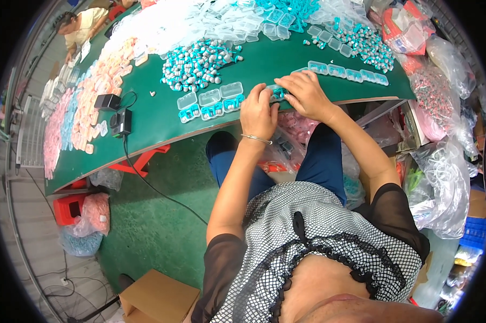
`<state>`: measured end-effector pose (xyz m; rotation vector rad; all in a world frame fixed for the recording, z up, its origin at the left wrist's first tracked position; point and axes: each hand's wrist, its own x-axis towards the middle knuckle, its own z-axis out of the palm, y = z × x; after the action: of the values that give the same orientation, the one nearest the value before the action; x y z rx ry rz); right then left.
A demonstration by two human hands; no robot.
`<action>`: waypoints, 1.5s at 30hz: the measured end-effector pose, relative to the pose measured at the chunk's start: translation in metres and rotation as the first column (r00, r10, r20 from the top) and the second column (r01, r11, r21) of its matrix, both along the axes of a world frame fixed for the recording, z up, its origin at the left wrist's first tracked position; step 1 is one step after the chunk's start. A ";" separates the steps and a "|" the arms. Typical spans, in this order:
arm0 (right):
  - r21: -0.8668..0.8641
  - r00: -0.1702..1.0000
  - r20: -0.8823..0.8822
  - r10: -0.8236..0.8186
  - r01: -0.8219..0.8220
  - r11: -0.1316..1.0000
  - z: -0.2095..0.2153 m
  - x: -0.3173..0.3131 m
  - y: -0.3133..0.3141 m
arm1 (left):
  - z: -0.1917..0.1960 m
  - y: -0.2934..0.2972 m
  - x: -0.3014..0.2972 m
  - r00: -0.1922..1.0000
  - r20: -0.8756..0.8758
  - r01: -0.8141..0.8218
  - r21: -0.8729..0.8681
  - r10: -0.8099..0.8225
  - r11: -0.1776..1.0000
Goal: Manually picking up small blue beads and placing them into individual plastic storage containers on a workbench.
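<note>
Both my hands are at the near edge of the green table. My left hand (259,114) is closed, its fingers curled at the left end of a small clear plastic case (278,92) with teal pieces inside. My right hand (306,96) bends over the same case from the right, fingers pressed on it and partly hiding it. Left of my left hand stand several similar cases (211,110) in a row, lids raised, with teal and grey pieces in them. Beyond my right hand lies a row of filled cases (337,71) with lids that look closed.
On the green table (146,121) are a heap of teal-and-grey plug-shaped pieces (192,64), piled clear cases (200,21), peach pieces (100,91) and a black adapter (121,123) with a trailing cable. Plastic bags (439,177) crowd the right. A cardboard box (159,296) stands on the floor.
</note>
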<state>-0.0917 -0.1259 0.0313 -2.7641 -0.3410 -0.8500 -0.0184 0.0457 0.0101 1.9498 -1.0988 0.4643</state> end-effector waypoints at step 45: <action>0.067 0.921 0.200 -0.335 0.329 0.942 0.001 0.004 0.040 | 0.013 -0.008 0.024 0.986 -0.100 0.148 0.147 -0.134 0.978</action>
<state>-0.0879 -0.0860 0.0321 -2.7486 0.1162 -1.2186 0.0058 0.0377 0.0236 1.9878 -1.2361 0.2186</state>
